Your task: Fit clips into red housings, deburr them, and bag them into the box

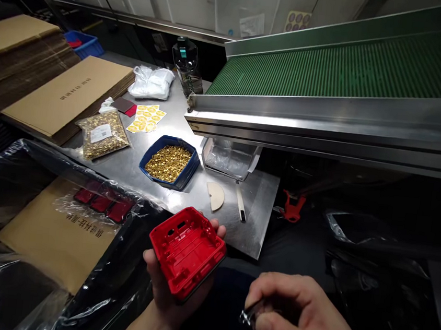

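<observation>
My left hand (163, 290) cradles a red plastic housing (187, 253) from below, its hollow inside facing up. Ribs, posts and two small slots show in the shell. To the right, my right hand (287, 314) is closed, with fingers and thumb pinched on a small shiny, dark piece (250, 315) whose kind I cannot make out. Beyond the housing, a blue bin (188, 174) full of small brass-coloured parts (167, 162) stands on the metal table (252, 236). A pale half-round piece (215, 196) and a white-handled tool (240, 203) lie nearer the housing.
A green ribbed conveyor (333, 66) with a metal side rail overhangs the table's right. At left are stacked cardboard (70, 96), a bag of brass parts (103, 134), and a plastic-lined box (51, 236) with red parts (102, 202). A bottle (187, 67) stands behind.
</observation>
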### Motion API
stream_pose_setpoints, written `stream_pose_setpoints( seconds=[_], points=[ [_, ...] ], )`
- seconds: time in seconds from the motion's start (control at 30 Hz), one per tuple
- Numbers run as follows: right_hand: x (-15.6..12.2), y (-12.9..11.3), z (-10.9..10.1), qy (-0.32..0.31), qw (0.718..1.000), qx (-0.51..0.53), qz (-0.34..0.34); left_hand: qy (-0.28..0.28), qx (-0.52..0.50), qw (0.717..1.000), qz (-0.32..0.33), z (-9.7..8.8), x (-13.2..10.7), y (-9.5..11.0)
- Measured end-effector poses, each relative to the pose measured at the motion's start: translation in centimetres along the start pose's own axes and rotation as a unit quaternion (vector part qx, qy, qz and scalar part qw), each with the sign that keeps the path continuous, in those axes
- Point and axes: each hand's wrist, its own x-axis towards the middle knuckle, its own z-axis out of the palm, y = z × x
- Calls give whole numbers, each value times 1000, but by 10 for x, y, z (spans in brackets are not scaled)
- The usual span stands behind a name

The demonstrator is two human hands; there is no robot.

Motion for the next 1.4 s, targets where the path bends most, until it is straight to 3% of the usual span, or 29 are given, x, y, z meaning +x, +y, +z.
stream_pose_setpoints(
  seconds=[0.13,0.27,0.4,0.5,0.6,0.7,0.8,0.9,1.03,1.23,1.4],
  points=[
    [7,-1,1,10,991,-98,-85,16,12,1000,-3,-1,-1,1],
    [15,6,-9,98,959,-201,-174,40,76,996,-3,4,-2,2],
    [19,18,-21,185,936,-241,-179,59,199,978,22,14,-1,2],
    [15,21,-21,242,924,-240,-174,38,265,963,30,17,0,3],
    [11,21,-15,282,900,-245,-224,6,303,953,18,13,-1,4],
    [11,20,-6,265,867,-286,-311,-7,332,943,8,9,-4,2],
    [15,19,2,242,841,-320,-364,28,328,944,29,10,-8,-1],
    [18,19,9,246,832,-325,-377,48,295,954,30,18,-9,1],
    [19,21,14,250,817,-336,-397,33,293,956,-3,27,-8,6],
    [17,21,16,245,803,-364,-404,40,345,937,47,20,-16,-5],
    [16,22,20,250,792,-392,-396,31,407,912,44,24,-21,-4]
  ],
)
